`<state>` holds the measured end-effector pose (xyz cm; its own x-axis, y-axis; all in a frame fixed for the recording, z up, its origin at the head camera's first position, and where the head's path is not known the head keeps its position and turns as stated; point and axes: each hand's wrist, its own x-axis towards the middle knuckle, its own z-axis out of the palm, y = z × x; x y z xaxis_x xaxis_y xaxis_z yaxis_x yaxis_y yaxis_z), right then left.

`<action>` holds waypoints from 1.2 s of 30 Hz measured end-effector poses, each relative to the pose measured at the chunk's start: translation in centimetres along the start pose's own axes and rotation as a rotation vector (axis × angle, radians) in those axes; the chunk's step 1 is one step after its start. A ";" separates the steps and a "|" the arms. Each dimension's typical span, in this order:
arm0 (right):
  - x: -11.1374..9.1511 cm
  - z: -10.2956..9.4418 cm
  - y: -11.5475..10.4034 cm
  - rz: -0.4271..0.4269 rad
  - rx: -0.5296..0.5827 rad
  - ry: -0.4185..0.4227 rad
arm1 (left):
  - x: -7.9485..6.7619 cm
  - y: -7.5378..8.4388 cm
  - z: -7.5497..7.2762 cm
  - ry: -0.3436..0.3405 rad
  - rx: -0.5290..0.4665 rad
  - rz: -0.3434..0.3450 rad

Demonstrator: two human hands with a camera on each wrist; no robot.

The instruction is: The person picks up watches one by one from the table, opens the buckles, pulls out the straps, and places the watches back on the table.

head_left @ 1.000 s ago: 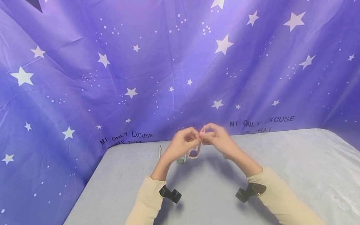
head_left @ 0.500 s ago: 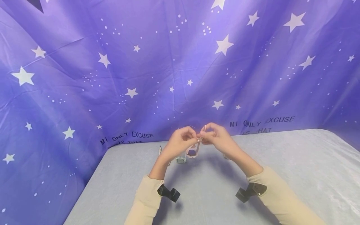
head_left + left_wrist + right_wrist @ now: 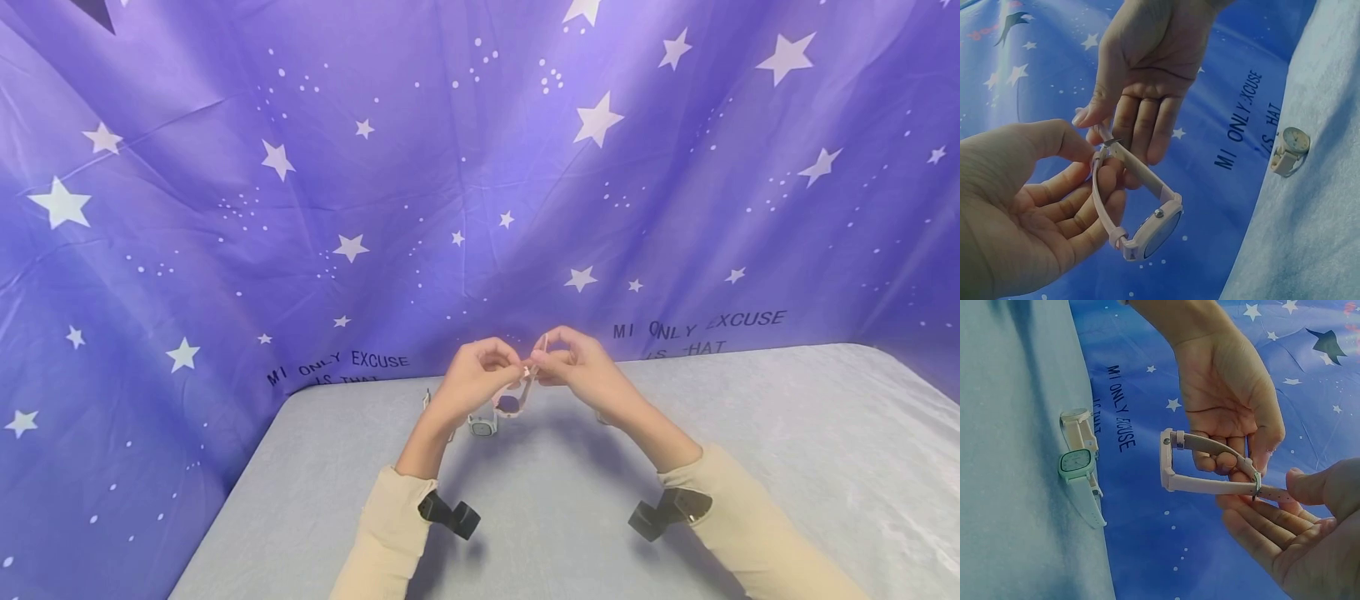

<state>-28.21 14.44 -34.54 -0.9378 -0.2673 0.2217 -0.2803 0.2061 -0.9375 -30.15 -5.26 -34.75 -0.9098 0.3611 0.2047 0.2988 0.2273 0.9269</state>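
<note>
A pale pink wristwatch [image 3: 508,405] hangs between the two hands above the table, its strap bent into a loop. My left hand [image 3: 480,379] pinches the strap [image 3: 1102,203] beside the metal buckle [image 3: 1257,485]. In the right wrist view, the other strap half, punched with holes, passes through that buckle. Thumb and fingers of my right hand [image 3: 581,364] pinch its free end [image 3: 1275,492]. The watch case dangles below the fingers, its crown [image 3: 1159,213] showing in the left wrist view.
A mint green watch [image 3: 1077,461] and a cream watch [image 3: 1074,430] lie together on the grey cloth-covered table [image 3: 555,533], near the left forearm. Another pale watch [image 3: 1295,141] lies by the right wrist. A purple star-patterned curtain [image 3: 465,167] rises behind the table.
The pink watch's case has swung slightly left and up. My left hand has shifted a little left, uncovering more of the mint watch; the right hand has barely moved.
</note>
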 end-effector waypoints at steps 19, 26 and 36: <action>0.0 0.0 0.3 -0.021 -0.122 -0.101 | -0.2 0.1 -0.2 0.040 -0.115 -0.014; 0.0 0.0 0.3 -0.034 -0.116 -0.075 | 0.0 0.1 -0.1 0.028 -0.169 -0.019; 0.0 -0.1 0.2 -0.011 -0.067 -0.041 | 0.2 -0.2 -0.3 -0.032 -0.223 -0.078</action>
<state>-28.30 14.53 -34.65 -0.9258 -0.3076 0.2197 -0.3052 0.2652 -0.9146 -30.45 -5.46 -34.78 -0.9171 0.3792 0.1235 0.1542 0.0517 0.9867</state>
